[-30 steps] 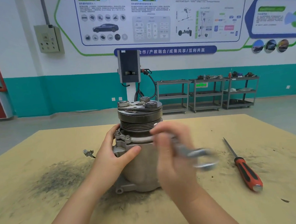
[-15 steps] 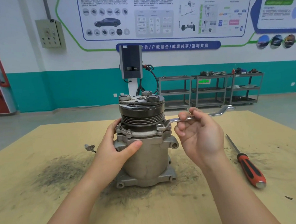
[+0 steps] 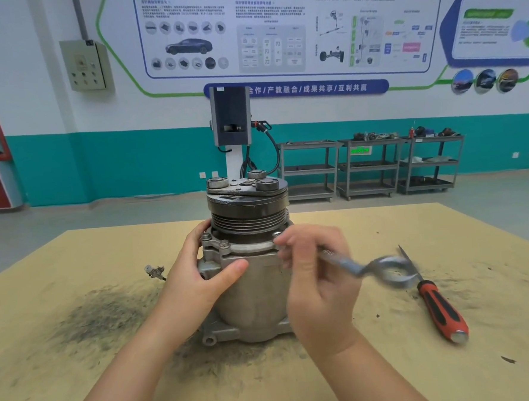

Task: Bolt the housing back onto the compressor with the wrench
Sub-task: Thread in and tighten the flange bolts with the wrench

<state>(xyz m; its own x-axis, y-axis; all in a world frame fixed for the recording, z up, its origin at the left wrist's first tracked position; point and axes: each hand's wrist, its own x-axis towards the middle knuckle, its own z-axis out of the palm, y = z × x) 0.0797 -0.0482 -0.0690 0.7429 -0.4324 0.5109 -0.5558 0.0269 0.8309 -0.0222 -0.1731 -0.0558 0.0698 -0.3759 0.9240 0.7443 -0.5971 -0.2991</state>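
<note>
Compressor [image 3: 252, 281] stands upright mid-table [image 3: 391, 363], pulley end up. Left hand [image 3: 200, 278] wraps the body just under the bolted housing [image 3: 244, 248], thumb across the front, likely to stop it spinning under torque. Right hand [image 3: 314, 278] has its fingers [image 3: 294, 245] curled round the wrench [image 3: 369, 265] shank; the head end sits at the right-front flange bolt, free end angled out right and down. Wrench is motion-blurred, so can't confirm it's seated on the bolt. Screwdriver [image 3: 440, 307] lies on the table to the right, untouched.
</note>
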